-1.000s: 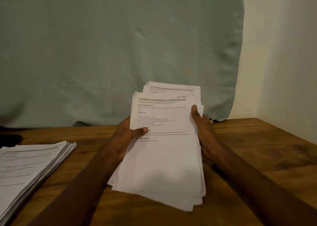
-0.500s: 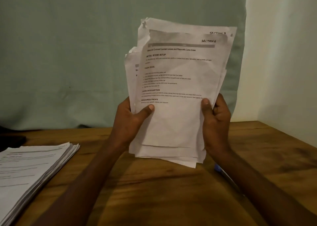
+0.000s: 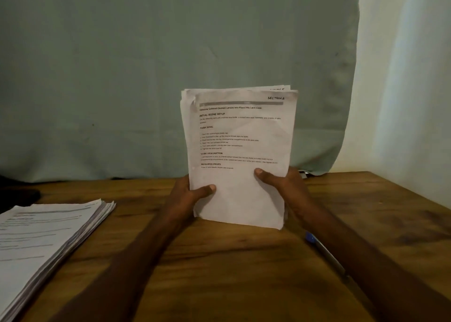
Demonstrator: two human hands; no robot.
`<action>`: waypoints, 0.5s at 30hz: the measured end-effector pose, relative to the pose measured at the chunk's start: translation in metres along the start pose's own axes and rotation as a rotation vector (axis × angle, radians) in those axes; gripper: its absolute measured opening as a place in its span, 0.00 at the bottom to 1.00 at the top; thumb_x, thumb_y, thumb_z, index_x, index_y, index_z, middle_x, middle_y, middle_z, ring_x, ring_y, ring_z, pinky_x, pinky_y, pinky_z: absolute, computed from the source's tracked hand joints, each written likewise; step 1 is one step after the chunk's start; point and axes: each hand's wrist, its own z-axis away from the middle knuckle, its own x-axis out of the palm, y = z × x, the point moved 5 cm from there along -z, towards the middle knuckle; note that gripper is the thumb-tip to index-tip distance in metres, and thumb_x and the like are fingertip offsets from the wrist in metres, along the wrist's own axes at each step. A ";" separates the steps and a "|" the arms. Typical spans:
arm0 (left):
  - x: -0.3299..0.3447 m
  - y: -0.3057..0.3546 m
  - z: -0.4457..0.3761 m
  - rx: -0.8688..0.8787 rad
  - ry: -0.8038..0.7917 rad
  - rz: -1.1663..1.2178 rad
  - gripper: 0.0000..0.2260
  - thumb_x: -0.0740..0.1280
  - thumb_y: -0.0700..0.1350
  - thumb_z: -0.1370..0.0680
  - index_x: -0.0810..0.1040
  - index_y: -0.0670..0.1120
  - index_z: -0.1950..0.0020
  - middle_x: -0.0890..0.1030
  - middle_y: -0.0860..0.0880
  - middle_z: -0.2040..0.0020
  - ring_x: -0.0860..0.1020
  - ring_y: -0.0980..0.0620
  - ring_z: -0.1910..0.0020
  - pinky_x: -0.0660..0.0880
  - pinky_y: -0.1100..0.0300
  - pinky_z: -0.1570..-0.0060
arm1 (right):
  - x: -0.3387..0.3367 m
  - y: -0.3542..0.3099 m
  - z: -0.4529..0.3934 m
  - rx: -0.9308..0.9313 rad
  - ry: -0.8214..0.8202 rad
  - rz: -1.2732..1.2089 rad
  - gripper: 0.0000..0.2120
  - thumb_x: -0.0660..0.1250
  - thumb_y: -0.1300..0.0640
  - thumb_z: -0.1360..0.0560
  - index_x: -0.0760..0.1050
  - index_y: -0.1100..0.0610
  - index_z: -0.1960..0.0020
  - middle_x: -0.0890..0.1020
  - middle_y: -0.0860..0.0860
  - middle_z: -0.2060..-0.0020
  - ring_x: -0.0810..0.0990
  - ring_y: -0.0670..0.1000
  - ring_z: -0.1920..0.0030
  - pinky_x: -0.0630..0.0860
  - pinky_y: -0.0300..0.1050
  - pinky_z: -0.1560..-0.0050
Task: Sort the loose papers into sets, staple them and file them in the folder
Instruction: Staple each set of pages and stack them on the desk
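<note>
A bundle of printed papers stands upright on its bottom edge on the wooden table, centre of view. Its front sheet is marked "SECTION" at the top right. My left hand grips the bundle's lower left edge, thumb across the front. My right hand grips the lower right edge, thumb also on the front. The sheets' edges are nearly lined up. A second, thick stack of printed papers lies flat on the table at the left.
A blue-capped pen lies on the table just under my right forearm. A green cloth hangs behind the table. A pale wall closes the right side. A dark object sits at the far left edge.
The bundle was lying tilted and fanned, then lifted upright high; now it has come down with its bottom edge on the table and its sheets squared up.
</note>
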 end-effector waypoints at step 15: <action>0.014 0.007 0.009 0.272 0.024 -0.203 0.17 0.73 0.44 0.20 0.78 0.60 0.36 0.84 0.60 0.41 0.83 0.55 0.41 0.82 0.58 0.47 | -0.007 0.015 0.002 0.050 0.111 0.114 0.12 0.75 0.52 0.24 0.73 0.41 0.48 0.78 0.35 0.54 0.78 0.41 0.54 0.72 0.36 0.60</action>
